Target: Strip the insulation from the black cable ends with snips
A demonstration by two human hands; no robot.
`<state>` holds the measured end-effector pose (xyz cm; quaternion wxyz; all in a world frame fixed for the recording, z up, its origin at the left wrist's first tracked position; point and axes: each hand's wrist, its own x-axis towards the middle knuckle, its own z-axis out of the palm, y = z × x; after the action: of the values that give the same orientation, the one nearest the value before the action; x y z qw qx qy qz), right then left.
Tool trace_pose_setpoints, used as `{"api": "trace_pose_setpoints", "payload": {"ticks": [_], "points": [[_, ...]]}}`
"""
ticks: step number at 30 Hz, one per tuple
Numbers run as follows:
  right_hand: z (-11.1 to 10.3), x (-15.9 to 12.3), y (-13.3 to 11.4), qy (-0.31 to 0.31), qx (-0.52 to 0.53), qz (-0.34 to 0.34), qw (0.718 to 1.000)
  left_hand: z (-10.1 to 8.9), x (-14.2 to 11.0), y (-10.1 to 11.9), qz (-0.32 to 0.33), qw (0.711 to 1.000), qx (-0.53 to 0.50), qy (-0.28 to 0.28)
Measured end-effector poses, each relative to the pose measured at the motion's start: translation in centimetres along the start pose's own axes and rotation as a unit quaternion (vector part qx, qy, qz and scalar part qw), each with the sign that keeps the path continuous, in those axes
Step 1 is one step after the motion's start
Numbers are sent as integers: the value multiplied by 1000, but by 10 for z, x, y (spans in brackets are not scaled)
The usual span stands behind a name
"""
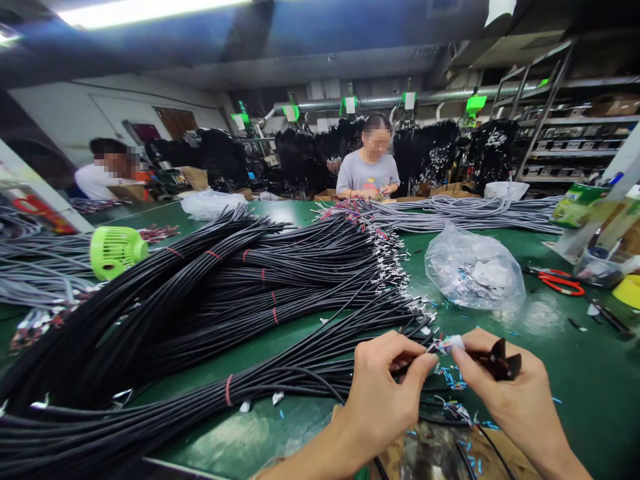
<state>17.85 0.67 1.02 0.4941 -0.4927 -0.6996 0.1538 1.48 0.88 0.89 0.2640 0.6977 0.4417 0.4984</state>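
My left hand pinches the end of a black cable, whose thin coloured wires stick out toward the right. My right hand is closed too; its fingertips hold a small white piece at those wire ends, and a dark brown tool or clip sits in the same hand. Both hands meet near the front of the green table. Large bundles of black cables, tied with red bands, lie to the left.
A clear plastic bag of small parts lies behind my hands. Red-handled scissors and containers sit at the right. A green fan stands at the left. Grey cables lie across the back. Two other people sit at the far side.
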Motion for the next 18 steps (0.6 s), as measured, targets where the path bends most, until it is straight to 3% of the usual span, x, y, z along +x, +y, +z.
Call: {"api": "trace_pose_setpoints", "payload": {"ticks": [4,10,18], "points": [[1,-2,-1,-29,22,-4,999,0,0,-1,-12,1000,-12,8],[1,-2,2,25,-6,-3,1000,-1,0,0,-14,1000,-15,1],[3,-4,3,-5,10,1,1000,1,-1,0,-3,1000,-2,0]]}}
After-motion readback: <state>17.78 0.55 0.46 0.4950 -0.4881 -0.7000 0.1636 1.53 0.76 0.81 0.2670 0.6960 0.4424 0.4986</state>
